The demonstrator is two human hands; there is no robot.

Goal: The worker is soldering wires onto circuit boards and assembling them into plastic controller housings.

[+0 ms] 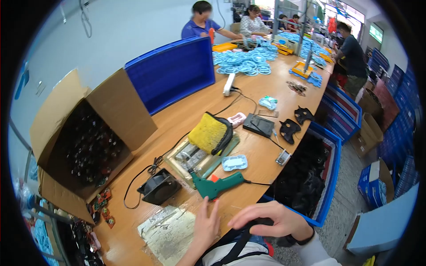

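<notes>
My left hand [207, 227] has its fingers stretched out, their tips just below a green glue gun [217, 185] lying on its side. To its right, my right hand [270, 218] is raised at the table's near edge, fingers curved and thumb apart. A black strap [242, 244] shows behind and between its thumb and fingers; I see no firm grip on it. Beyond the glue gun lie a pale blue plastic part [234, 163] and a yellow sponge-like pad [208, 133] on a tray. A small black fan [160, 186] stands left of the gun.
An open carton [111, 102] of small dark parts stands at left, beside a blue crate [173, 73]. A blue bin [335, 164] of black parts adjoins the table's right edge. Black controller-shaped shells [289, 131] lie nearby. Light blue rings [244, 62] are heaped farther off, near other people.
</notes>
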